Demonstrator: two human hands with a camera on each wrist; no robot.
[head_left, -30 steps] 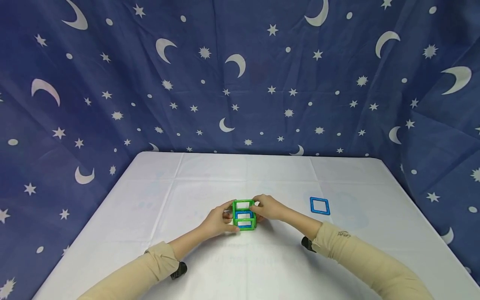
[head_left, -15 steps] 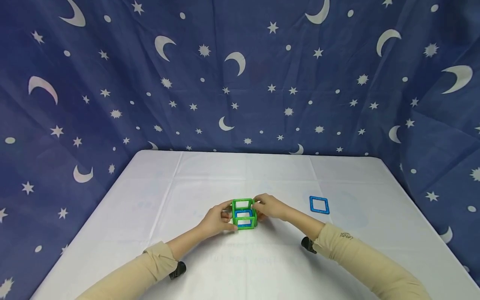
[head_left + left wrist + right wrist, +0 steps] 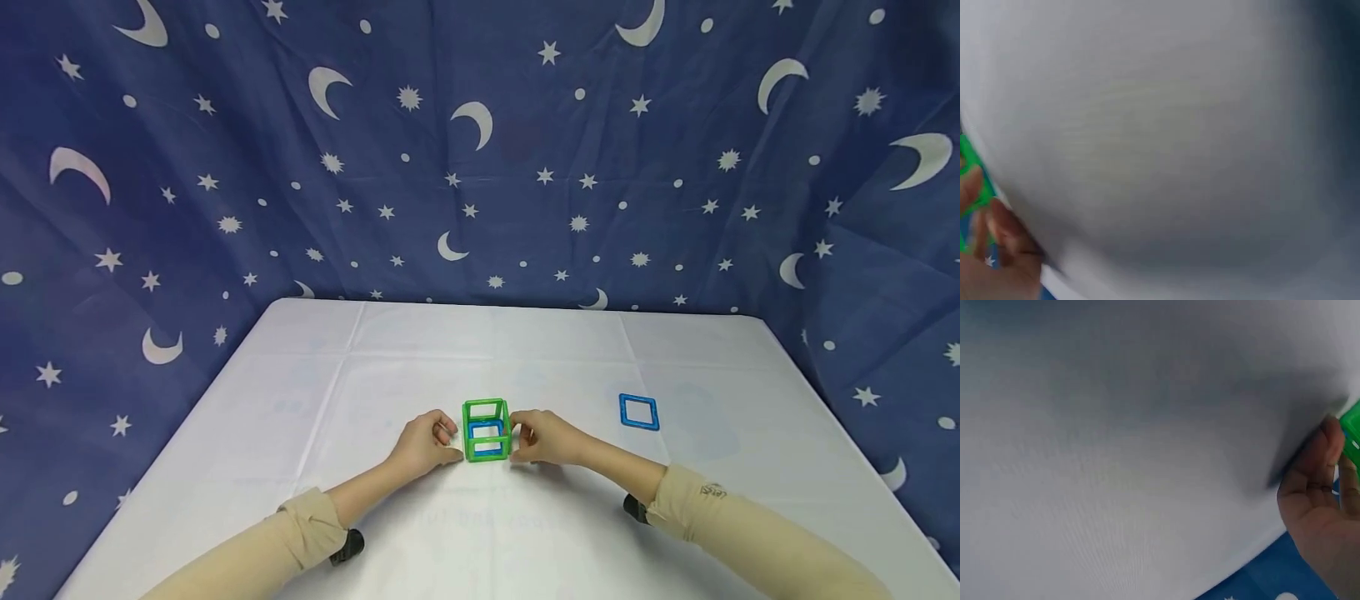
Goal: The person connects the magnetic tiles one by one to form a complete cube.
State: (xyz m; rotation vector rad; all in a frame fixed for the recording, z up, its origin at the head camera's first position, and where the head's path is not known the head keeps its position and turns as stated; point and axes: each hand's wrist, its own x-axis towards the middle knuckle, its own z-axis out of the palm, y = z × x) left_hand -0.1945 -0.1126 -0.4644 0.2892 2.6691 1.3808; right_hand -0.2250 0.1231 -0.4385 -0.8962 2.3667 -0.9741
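Observation:
Green square magnetic tiles stand upright as the walls of a small open-topped box. A blue square magnetic tile shows low inside it, at the base. Just off the box's left side is my left hand, fingers loosely bent, holding nothing. My right hand is at the right wall with thumb and fingers bent; its tips are at or very close to the green edge, and whether they touch I cannot tell. Both wrist views catch only a corner of green tile beside the fingers.
A second blue square magnetic tile lies flat on the white-covered table, right of the box and farther back. Behind the table hangs a dark blue cloth with moons and stars.
My left hand has let go of the box and drawn slightly left. My right hand has shifted from the back right corner down along the right wall. The box stays in place.

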